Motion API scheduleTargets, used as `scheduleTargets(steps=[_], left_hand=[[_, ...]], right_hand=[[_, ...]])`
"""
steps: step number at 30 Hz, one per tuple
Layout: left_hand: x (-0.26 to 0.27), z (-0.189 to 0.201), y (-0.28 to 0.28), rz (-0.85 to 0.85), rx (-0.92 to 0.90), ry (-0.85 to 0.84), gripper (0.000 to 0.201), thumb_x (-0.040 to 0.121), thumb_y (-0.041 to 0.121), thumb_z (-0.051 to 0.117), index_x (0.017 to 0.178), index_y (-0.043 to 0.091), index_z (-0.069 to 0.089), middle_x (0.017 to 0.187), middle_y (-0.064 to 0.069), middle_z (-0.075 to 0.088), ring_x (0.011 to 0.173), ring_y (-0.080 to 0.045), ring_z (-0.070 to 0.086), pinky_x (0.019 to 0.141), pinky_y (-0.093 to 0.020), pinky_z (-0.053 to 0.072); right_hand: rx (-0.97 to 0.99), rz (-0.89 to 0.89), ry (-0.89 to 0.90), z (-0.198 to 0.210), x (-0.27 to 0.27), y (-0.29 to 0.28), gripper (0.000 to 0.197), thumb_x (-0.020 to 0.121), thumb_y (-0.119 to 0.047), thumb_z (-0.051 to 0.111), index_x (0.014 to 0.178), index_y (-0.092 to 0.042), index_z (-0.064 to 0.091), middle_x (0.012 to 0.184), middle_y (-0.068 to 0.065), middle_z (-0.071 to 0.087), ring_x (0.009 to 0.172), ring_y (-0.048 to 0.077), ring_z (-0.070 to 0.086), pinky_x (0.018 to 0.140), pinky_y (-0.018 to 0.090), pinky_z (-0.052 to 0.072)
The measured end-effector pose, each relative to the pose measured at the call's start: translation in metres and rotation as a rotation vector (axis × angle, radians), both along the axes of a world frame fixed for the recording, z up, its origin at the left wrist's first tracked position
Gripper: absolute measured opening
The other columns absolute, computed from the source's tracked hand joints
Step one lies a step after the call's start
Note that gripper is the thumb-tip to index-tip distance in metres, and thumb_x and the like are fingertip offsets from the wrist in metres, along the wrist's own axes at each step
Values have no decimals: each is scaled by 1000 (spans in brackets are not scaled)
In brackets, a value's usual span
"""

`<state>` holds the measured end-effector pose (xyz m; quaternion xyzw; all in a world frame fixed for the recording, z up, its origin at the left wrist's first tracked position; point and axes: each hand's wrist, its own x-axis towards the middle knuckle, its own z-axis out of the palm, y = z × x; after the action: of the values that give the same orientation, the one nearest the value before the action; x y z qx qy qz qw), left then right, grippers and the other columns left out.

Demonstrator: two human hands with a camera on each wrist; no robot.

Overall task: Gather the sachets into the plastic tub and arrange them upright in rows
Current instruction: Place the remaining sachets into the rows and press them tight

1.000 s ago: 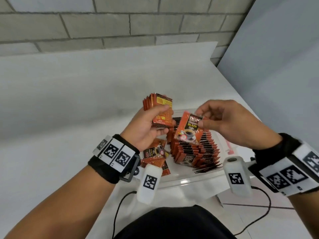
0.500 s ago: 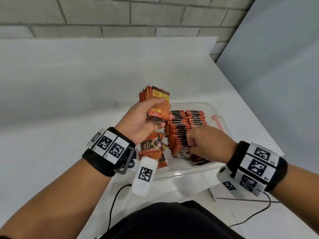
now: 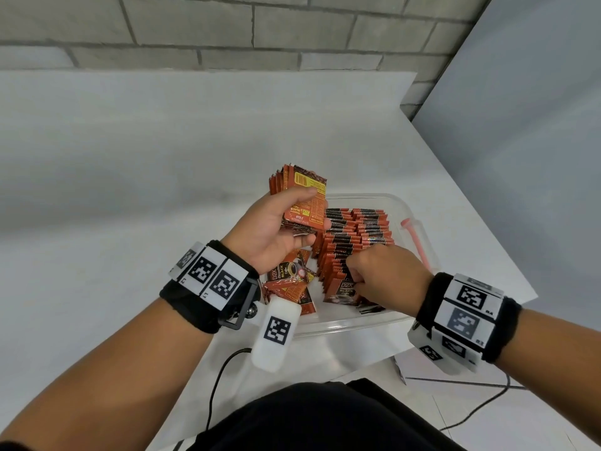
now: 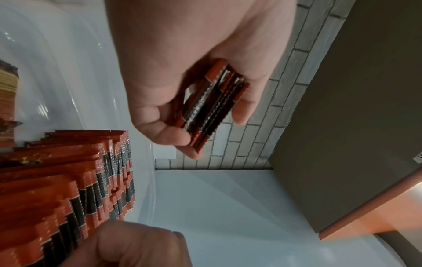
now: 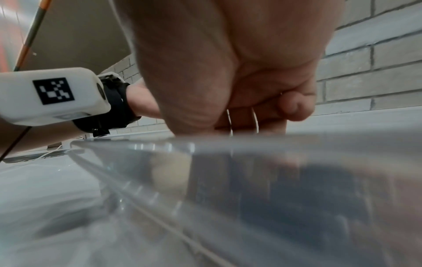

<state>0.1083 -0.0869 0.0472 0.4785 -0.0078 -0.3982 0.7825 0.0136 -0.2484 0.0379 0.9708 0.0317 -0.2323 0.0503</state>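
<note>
A stack (image 3: pixel 297 200) of sachets is held in the left hand (image 3: pixel 270 232), thumb across the printed face and fingers curled behind, above the near left part of the tub (image 3: pixel 414 219). In the left wrist view the stack (image 4: pixel 212 106) is seen edge-on, clamped between thumb and fingers.

The right hand (image 3: pixel 387 278) is lowered into the tub, fingers curled at the near end of the rows (image 3: pixel 354 242). It appears to be closed on the front sachet (image 3: pixel 343 289), which stands at the near end of the row and faces the person; whether it is pinched or only pressed back cannot be told for certain, since the right wrist view shows only the blurred tub wall (image 5: pixel 251 180) and the underside of the hand (image 5: pixel 228 63).

Much of the task appears done: two long rows are stood upright, side by side, just beyond the right grip. What is left, by judgement: a few loose sachets (image 3: pixel 289 281) lie flat on the tub floor below the left grip, and the held stack must be fed into the rows. No sachets are seen on the desk (image 3: pixel 130 190) outside the tub, so gathering seems complete and only arranging remains.
</note>
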Motion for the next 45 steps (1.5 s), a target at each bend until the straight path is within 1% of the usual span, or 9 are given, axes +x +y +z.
scheduleTargets(steps=[8,13,17,23,28,32,38,43,45], left_hand=[[-6,0,-2,0,-14,14,31,71,25,63,100,11,61,93,-12,66,77,-25,66,60,-29,43],[-9,-2,-4,0,-52,68,38,75,27,64,107,9,59,96,-16,65,75,-27,68,56,-27,51],[-11,-3,-4,-7,-60,78,16,91,15,53,104,9,59,89,-15,69,76,-29,69,63,-29,52],[-16,-5,-5,-59,-62,35,21,87,6,55,107,8,61,91,-12,70,81,-24,66,59,-27,54],[-22,-3,-12,-124,-77,-22,31,78,9,67,108,13,62,90,-8,70,75,-17,66,55,-23,52],[-24,-4,-14,-108,-65,10,27,81,27,68,105,16,64,91,-6,70,80,-18,64,57,-24,49],[-22,-3,-14,-55,-50,73,49,73,48,57,105,12,61,88,-9,68,76,-21,65,58,-24,51],[-22,-3,-16,-13,-105,74,8,80,10,60,84,7,66,83,-10,69,78,-20,62,60,-25,52],[-21,-5,-15,-6,-97,48,15,84,-3,52,84,7,63,81,-9,68,76,-19,62,60,-27,52]], right_hand=[[67,24,-57,-3,-4,-4,10,86,-18,56,82,-19,48,88,-1,59,80,22,57,63,30,43],[127,-5,-96,0,-5,-13,18,84,-31,65,87,-26,48,84,-8,52,77,16,51,58,26,36],[205,-69,-145,11,-4,-20,19,84,-37,67,90,-24,55,75,-13,52,75,13,55,65,27,42],[730,-412,-441,44,9,-32,13,89,-38,62,96,-28,63,86,-10,62,66,4,56,63,20,42],[1080,-518,-354,45,15,-22,25,83,-28,71,105,-33,60,91,-3,67,76,19,65,69,31,50],[1197,-581,-374,42,16,-22,23,81,-14,73,98,-26,63,78,-1,67,64,12,62,61,27,49],[1076,-476,-718,48,12,-28,18,81,-12,74,76,-21,59,77,-8,61,67,7,55,65,21,46],[888,-220,-490,34,0,-17,14,74,-21,80,82,-24,69,88,-7,55,79,0,51,69,11,36],[924,-226,-486,36,-1,-18,13,76,-28,77,87,-28,70,90,-6,55,81,1,52,71,10,37]])
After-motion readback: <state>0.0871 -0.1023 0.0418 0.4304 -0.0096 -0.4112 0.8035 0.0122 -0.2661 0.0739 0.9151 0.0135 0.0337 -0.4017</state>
